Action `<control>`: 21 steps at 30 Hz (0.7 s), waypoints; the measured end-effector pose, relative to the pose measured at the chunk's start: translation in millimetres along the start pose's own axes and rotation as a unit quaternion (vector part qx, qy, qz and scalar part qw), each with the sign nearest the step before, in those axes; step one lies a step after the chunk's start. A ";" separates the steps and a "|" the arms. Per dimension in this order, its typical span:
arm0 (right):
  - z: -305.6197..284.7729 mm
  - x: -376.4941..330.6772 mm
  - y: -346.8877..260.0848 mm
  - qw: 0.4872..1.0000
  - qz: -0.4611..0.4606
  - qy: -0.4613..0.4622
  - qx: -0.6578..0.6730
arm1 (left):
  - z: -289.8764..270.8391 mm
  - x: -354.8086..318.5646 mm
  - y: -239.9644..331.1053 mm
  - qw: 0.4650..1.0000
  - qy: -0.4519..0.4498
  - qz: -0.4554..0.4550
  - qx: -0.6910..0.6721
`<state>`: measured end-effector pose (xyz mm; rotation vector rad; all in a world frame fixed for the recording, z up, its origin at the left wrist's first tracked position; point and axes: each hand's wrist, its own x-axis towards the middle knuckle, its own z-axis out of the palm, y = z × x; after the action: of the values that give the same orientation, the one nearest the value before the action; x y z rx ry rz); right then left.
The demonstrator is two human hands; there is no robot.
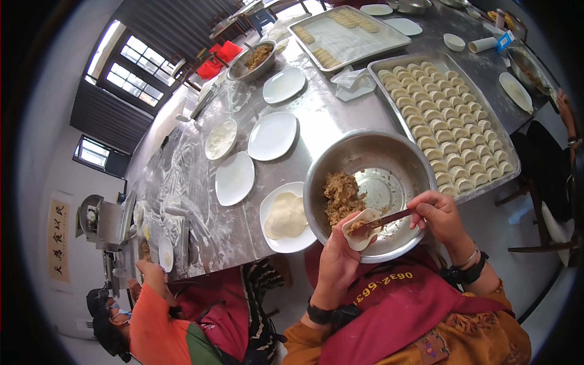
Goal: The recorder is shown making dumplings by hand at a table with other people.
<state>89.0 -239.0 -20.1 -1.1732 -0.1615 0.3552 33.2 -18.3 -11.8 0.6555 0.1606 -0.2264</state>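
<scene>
My left hand [336,258] cups a round dumpling wrapper [360,230] with a dab of brown filling in its middle. In my right hand [439,217] is a thin wooden spatula [389,219], its tip resting on the filling in the wrapper. Both hands hover over the near rim of a large steel bowl [365,152] that holds a mound of minced filling [340,196] on its left side. A white plate [275,242] stacked with raw wrappers [286,214] sits just left of the bowl.
A metal tray [508,159] packed with several rows of folded dumplings lies right of the bowl; a second tray [350,38] sits farther back. Empty white plates [272,135] dot the floured steel table [182,182]. Another person in orange [158,331] works at lower left.
</scene>
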 end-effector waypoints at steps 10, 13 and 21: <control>-0.4 -12.3 -12.8 0.999 -0.048 0.024 -0.004 | -0.2 -3.1 -0.6 0.997 0.033 0.046 -0.047; 8.8 -12.3 -13.2 0.996 -0.034 0.079 0.023 | -1.1 -5.5 -0.8 0.997 0.037 0.061 0.013; 12.9 -1.1 -2.8 0.993 0.043 0.075 0.078 | 5.3 -3.0 -1.7 0.998 0.014 0.052 0.015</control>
<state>84.5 -229.0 -12.5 -1.0494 0.0484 0.3471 30.3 -22.4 -7.9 0.6952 0.1505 -0.1191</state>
